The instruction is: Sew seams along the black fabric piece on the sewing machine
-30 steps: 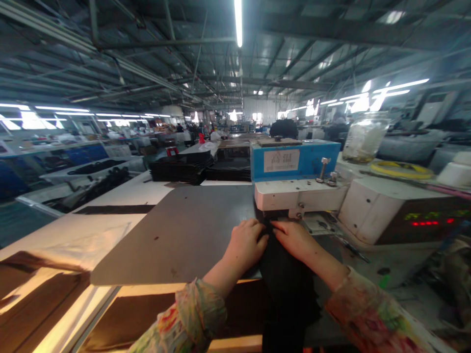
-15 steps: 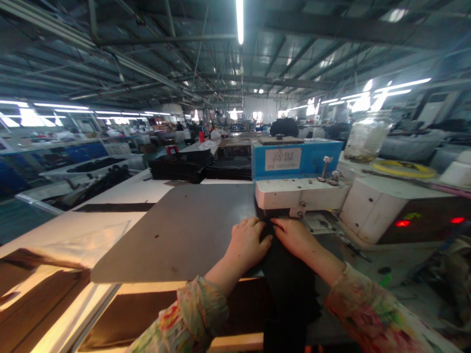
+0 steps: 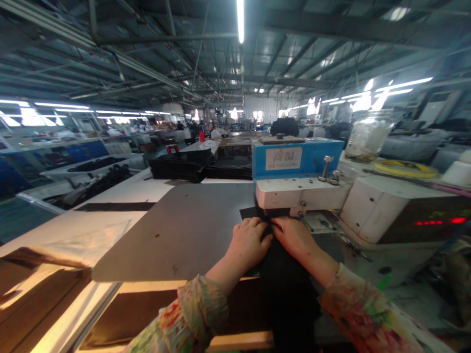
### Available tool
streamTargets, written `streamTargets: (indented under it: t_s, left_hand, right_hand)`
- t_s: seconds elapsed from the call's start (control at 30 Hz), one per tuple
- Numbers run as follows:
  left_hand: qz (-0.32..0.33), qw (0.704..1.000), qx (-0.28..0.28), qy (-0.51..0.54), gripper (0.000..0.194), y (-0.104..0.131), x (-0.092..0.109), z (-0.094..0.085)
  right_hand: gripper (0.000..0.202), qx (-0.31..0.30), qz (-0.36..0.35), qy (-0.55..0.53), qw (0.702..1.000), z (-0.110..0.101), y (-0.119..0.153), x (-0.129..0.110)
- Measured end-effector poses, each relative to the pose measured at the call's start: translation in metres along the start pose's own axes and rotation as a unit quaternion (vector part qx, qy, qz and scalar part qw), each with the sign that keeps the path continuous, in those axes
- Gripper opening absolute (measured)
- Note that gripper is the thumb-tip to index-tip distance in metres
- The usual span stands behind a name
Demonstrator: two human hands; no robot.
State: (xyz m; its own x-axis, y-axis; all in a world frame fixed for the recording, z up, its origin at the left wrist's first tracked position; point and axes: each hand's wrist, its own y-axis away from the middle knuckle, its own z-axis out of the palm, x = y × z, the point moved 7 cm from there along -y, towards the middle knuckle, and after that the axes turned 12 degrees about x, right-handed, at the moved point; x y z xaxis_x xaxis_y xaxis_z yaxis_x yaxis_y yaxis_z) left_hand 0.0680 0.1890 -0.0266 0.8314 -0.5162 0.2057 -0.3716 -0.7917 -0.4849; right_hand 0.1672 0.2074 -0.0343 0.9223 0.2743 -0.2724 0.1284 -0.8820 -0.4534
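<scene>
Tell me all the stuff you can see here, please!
black fabric: one, black, under both hands, edge at the machine
sewing machine: one, blue and white, behind the hands
grey board: one, grey, left of the machine
control box: one, white, red lights, right
jar: one, clear, far right
yellow ring: one, yellow, beside the jar
black stacks: several, black, far table
left hand: flat on fabric
right hand: flat on fabric
</scene>
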Motion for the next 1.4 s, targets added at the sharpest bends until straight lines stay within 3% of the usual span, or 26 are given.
streamTargets:
  t_s: [1.4]
  left_hand:
    - [0.004,1.000,0.009,0.007,0.026,-0.0002,-0.0027,0.0022]
  right_hand:
    - [0.028,0.015,-0.012,0.054,0.998,0.0014,0.0012,-0.0021]
